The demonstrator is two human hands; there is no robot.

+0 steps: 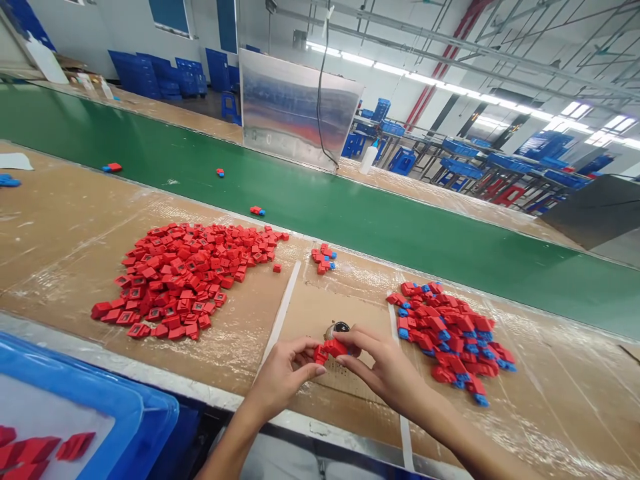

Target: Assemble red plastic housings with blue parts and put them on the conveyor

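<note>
My left hand (285, 370) pinches a small red plastic block (321, 354) between thumb and fingertips. Close against it, my right hand (377, 360) grips a red plastic piece (335, 347); a bit of blue shows by its fingers. Whether the two pieces touch or are joined I cannot tell. Just behind the fingertips sits a small round container with a dark top (341, 327), partly hidden by my right hand. A large heap of red blocks (185, 273) lies to the left. On the right is a heap of red-and-blue pieces (450, 333).
A green conveyor belt (350, 210) runs behind the work table, carrying a few red-and-blue pieces (257, 211). Several more pieces (324, 257) lie near the belt's edge. At lower left stands a blue tray (127, 427) with red parts. A metal panel (295, 107) rises beyond the belt.
</note>
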